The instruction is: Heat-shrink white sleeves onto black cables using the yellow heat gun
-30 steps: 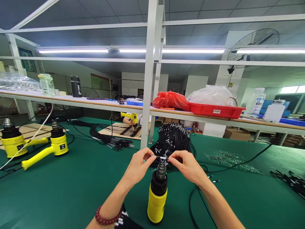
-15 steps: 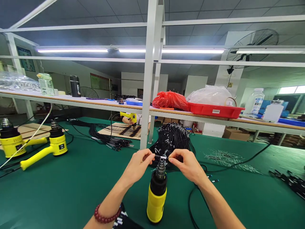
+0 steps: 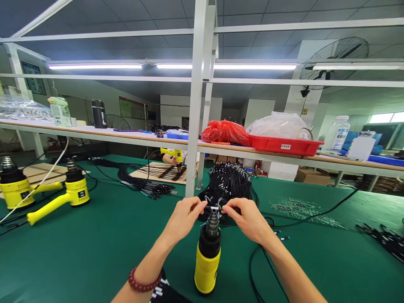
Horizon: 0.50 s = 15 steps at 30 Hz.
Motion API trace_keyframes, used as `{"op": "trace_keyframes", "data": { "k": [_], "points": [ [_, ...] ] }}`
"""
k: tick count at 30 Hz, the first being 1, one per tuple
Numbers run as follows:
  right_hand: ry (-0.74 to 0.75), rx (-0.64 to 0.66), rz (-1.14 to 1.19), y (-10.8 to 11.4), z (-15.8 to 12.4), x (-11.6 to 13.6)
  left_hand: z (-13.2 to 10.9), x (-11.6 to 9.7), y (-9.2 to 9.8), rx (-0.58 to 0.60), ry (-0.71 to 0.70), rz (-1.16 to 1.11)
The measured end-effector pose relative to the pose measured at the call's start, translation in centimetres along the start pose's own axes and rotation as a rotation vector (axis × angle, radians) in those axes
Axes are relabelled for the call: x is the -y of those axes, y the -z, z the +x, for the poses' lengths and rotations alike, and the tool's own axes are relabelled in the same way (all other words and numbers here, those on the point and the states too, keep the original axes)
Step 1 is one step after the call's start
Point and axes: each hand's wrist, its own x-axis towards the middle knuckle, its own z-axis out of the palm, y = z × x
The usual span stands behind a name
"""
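Observation:
A short stretch of black cable with a white sleeve spans the gap between my two hands. My left hand pinches its left end, and my right hand pinches the other. Just below the white part is the metal nozzle of a yellow heat gun, which stands upright on the green table. Behind my fingers lies a large bundle of black cables with white-marked ends. More cables with white bands lie under my left forearm.
Two more yellow heat guns stand at left. A cable bundle lies further back, near a co-worker's hand holding a heat gun. Thin pale strands and black cables are at right. A shelf post rises ahead.
Both hands stay at the nozzle, still holding the cable, which has shifted very slightly left. The co-worker's heat gun in the background has moved slightly right.

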Motion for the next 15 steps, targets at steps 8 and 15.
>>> {"op": "trace_keyframes", "data": {
  "k": [8, 15],
  "points": [
    [-0.032, -0.017, 0.018, -0.34, 0.35, -0.30, -0.25, -0.13, 0.10, -0.013, -0.006, -0.073],
    [-0.053, -0.034, 0.040, -0.50, 0.30, -0.56, -0.27, -0.08, 0.11, -0.018, -0.001, -0.076]
  ]
}}
